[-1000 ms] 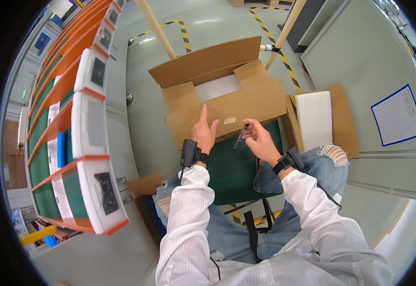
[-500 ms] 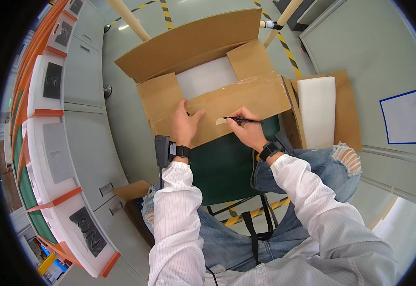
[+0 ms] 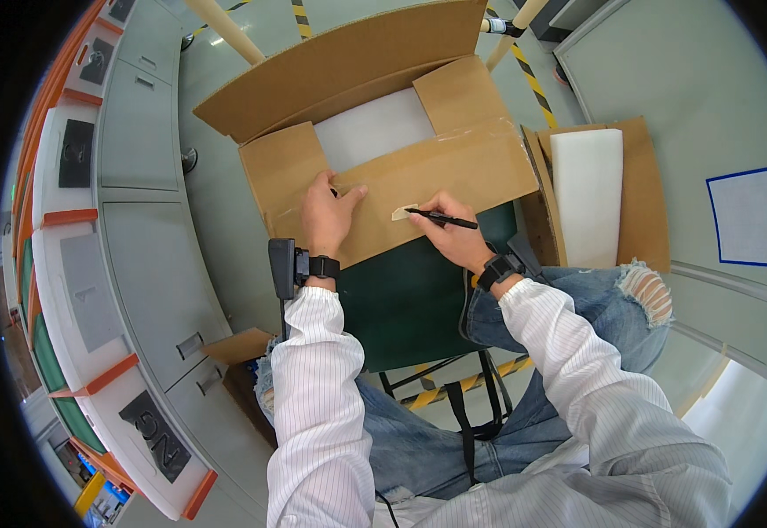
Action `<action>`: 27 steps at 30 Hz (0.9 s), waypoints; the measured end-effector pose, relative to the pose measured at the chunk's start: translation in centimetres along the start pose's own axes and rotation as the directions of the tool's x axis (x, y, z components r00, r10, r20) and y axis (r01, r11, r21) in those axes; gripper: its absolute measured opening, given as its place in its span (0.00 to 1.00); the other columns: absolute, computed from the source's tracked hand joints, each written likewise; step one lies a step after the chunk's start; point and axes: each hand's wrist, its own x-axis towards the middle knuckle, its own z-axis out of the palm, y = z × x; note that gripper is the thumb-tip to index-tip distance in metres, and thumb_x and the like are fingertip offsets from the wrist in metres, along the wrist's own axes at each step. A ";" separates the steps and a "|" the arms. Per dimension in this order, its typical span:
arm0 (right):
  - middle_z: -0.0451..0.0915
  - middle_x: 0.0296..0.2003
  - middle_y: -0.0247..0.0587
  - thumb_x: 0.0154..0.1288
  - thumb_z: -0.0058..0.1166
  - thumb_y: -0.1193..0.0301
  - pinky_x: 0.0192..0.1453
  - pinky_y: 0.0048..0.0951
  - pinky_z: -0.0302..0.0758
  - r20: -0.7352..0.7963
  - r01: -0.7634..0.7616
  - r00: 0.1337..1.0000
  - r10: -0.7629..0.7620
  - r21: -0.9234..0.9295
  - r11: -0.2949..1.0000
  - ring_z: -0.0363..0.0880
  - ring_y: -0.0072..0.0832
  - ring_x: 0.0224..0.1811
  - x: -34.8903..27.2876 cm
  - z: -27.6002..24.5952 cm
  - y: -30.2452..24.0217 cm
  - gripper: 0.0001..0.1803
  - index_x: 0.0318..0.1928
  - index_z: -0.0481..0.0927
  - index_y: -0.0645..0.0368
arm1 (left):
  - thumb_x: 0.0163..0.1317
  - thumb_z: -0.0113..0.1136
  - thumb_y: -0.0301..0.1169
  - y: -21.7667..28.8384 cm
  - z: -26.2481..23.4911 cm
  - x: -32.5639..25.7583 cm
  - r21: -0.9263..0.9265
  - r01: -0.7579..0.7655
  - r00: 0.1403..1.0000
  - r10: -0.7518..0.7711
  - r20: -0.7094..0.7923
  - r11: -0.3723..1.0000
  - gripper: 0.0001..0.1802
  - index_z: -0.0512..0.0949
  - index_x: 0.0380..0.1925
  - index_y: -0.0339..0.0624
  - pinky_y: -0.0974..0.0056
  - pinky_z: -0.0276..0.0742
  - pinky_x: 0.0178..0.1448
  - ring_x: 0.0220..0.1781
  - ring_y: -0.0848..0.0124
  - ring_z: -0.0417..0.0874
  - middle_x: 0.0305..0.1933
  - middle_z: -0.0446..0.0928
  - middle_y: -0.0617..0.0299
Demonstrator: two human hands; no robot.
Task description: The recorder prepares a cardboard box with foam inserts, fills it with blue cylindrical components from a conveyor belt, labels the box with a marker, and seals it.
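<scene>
A brown cardboard box (image 3: 287, 167) stands with its far flap raised and its near flap folded inward. White foam (image 3: 375, 132) shows in the gap between the flaps. My right hand (image 3: 451, 233) is closed round a black marker pen (image 3: 454, 219), its tip against a small cream piece of tape (image 3: 403, 213) on the near flap. My left hand (image 3: 327, 214) rests on the left of that flap, fingers curled and thumb apart. A small black piece (image 3: 334, 192), partly hidden, sits between its index finger and thumb; its kind is unclear.
The box lies over a dark green seat (image 3: 410, 308) between my knees. At right stands another open carton (image 3: 647, 202) with a white foam block (image 3: 588, 198). Grey cabinets (image 3: 142, 264) and a row of white foam trays (image 3: 80, 290) line the left side.
The marker's tip has shifted slightly left and up along the tape, and its body is more visible. The box and left hand appear a little further left and higher in view.
</scene>
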 end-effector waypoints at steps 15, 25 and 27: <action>0.70 0.21 0.32 0.61 0.59 0.70 0.29 0.25 0.66 -0.135 -0.069 0.988 0.079 0.074 0.995 0.66 0.18 0.24 0.4 -0.3 -0.6 0.11 0.32 0.71 0.62 | 0.50 0.70 0.39 0.7 -1.0 -0.6 0.023 -0.035 0.999 0.035 -0.033 0.999 0.29 0.77 0.49 0.33 0.57 0.76 0.41 0.34 0.56 0.81 0.30 0.79 0.50; 0.74 0.28 0.29 0.64 0.55 0.77 0.32 0.16 0.67 0.089 -0.113 0.993 0.078 0.533 0.838 0.71 0.13 0.29 -3.8 -5.6 -17.5 0.04 0.37 0.73 0.60 | 0.72 0.49 0.36 5.8 -9.6 -14.6 -0.464 0.285 0.905 -0.076 0.419 0.839 0.16 0.74 0.48 0.33 0.63 0.77 0.43 0.30 0.72 0.77 0.28 0.76 0.62; 0.75 0.29 0.31 0.65 0.53 0.77 0.33 0.17 0.69 0.228 -0.189 0.971 0.069 0.559 0.807 0.72 0.14 0.29 -5.6 -5.4 -19.9 0.03 0.38 0.73 0.61 | 0.73 0.45 0.37 5.6 -9.6 -16.6 -0.903 0.429 0.903 -0.008 0.429 0.010 0.18 0.72 0.49 0.30 0.59 0.76 0.58 0.40 0.69 0.81 0.36 0.79 0.57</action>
